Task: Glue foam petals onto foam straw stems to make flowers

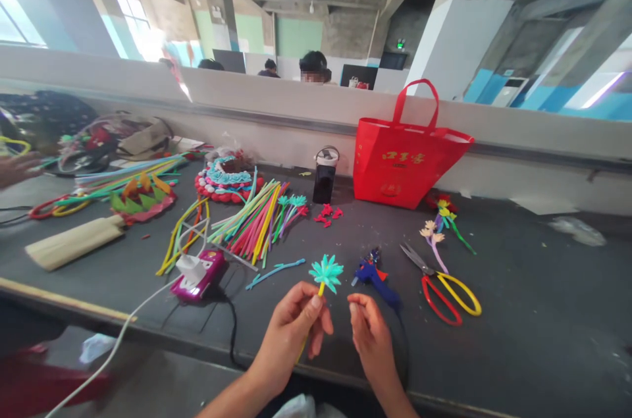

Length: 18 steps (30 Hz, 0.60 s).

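My left hand (296, 326) is closed, pinching the yellow stem of a turquoise pipe-cleaner flower (326, 273) between thumb and fingers. The flower head faces up above my fingertips. To its right is my right hand (370, 329), fingers loosely curved and nothing visible in it. Just beyond that hand lies a blue glue gun (378, 281). Scissors (439, 283) with one red and one yellow handle lie further right, blades partly apart. A twisted blue pipe cleaner (275, 272) rests on the table left of the flower.
Bundled pipe cleaners (254, 220), small red pieces (326, 214) and finished flowers (437, 234) lie on the dark table (533, 313). A red bag (405, 164) and a dark cup (324, 178) stand behind. A purple power strip (200, 276) trails cables. Another person's hand (17, 170) shows far left.
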### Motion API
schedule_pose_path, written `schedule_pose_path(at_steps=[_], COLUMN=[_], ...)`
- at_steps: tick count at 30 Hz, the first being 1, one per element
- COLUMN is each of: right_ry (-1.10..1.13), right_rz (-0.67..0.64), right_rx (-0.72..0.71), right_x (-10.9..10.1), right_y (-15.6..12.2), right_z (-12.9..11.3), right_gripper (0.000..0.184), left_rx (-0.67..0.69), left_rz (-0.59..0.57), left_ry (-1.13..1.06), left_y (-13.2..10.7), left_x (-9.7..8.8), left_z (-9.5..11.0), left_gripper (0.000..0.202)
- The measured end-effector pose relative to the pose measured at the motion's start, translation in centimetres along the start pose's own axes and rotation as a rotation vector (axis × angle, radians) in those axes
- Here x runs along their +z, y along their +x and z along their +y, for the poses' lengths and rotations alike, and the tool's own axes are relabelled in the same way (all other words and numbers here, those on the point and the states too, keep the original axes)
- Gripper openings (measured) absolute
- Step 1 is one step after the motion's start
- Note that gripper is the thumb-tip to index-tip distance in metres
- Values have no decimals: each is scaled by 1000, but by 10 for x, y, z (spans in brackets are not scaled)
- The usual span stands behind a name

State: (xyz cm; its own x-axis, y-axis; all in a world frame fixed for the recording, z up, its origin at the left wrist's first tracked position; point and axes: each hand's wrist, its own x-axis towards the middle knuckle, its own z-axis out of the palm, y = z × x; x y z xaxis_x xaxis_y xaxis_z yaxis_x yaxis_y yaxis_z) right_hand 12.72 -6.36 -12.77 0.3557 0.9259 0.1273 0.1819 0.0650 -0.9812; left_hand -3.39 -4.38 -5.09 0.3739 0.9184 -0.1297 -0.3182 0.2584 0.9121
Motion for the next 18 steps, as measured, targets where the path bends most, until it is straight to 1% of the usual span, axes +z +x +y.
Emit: schedule_pose_path(at_steps=[3, 6, 9, 13, 18], right_ry=[10, -27, -58, -82, -82], right_rz=[-129, -190, -182, -137, -139], right_rx=[59, 56, 40, 20, 84], right_x=[1, 1, 0, 1, 1], right_y=[-2, -3, -2, -2, -1], right_z=[4, 6, 6, 5, 4], right_gripper=[37, 36, 35, 36, 38], left_rx=[-6, 24, 44, 22, 32], left_rz=[-12, 4, 16, 42, 42], left_ry=[-20, -28, -46, -85, -91], left_y=[0, 0, 1, 1, 1], left_x=[1, 0, -1, -1, -5], left_z=[1, 0, -3, -5, -10], left_gripper=[29, 27, 27, 27, 28])
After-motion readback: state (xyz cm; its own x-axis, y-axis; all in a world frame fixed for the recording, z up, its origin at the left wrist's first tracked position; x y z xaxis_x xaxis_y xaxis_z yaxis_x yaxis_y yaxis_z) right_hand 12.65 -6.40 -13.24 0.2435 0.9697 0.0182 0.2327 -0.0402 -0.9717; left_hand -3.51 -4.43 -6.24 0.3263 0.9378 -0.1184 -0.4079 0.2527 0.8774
